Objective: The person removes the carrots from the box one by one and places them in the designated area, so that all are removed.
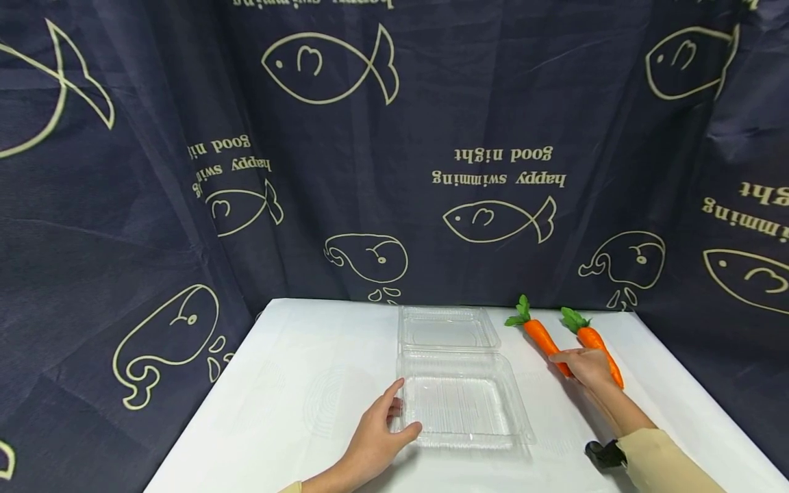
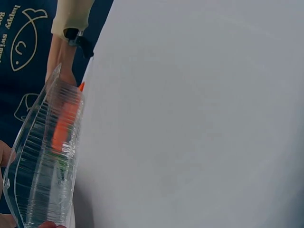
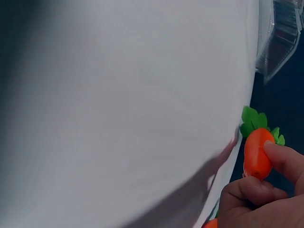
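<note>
Two toy carrots lie near the table's far right corner, just beside each other, long axes running from far-left to near-right, green leafy tops pointing toward the far edge. Left carrot (image 1: 545, 338): the right hand (image 1: 588, 368) lies over its near tip, fingers curled round it; the right wrist view shows fingers (image 3: 285, 159) and thumb pinching the orange body just below the leaves. Right carrot (image 1: 598, 344): partly hidden behind the same hand.

One clear plastic clamshell container (image 1: 459, 400), lid (image 1: 446, 329) laid open toward the far edge, sits mid-table. Left hand (image 1: 376, 438): fingers loosely spread, thumb on the tray's near left corner, fingertips touching its left rim.

Left wrist view alone shows the tray's ribbed wall edge-on, orange showing through it. White table (image 1: 296, 383); navy fish-print curtain (image 1: 185, 171) behind.
</note>
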`<state>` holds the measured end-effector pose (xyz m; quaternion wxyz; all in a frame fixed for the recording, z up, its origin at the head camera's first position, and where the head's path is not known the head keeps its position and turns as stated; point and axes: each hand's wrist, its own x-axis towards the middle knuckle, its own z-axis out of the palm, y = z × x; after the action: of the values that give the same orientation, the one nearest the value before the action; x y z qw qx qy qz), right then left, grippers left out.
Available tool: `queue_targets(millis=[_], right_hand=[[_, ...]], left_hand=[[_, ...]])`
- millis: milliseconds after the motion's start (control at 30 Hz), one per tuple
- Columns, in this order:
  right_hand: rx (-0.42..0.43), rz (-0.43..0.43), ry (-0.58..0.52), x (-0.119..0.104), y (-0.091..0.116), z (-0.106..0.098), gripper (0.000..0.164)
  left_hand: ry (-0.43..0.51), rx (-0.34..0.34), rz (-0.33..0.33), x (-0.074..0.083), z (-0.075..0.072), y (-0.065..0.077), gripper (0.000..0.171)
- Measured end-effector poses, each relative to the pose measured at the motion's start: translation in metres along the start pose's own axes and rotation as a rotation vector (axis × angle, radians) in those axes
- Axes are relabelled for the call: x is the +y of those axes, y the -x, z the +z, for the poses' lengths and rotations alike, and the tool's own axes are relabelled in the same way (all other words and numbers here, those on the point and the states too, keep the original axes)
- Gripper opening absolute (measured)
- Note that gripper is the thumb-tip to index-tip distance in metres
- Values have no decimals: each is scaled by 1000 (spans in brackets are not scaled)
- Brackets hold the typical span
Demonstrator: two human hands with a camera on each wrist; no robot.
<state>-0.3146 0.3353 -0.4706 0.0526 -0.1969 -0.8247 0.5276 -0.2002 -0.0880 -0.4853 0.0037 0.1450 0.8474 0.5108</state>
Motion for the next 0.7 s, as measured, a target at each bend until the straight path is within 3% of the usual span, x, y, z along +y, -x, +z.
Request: queue_targets(millis=[400, 700], right_hand=[[-18, 70, 30, 12, 5, 8, 19], [-21, 86, 108, 9, 5, 8, 34]], left_hand=[[7, -9, -21, -2, 2, 4, 80], [1, -5, -1, -1, 1, 1, 79]])
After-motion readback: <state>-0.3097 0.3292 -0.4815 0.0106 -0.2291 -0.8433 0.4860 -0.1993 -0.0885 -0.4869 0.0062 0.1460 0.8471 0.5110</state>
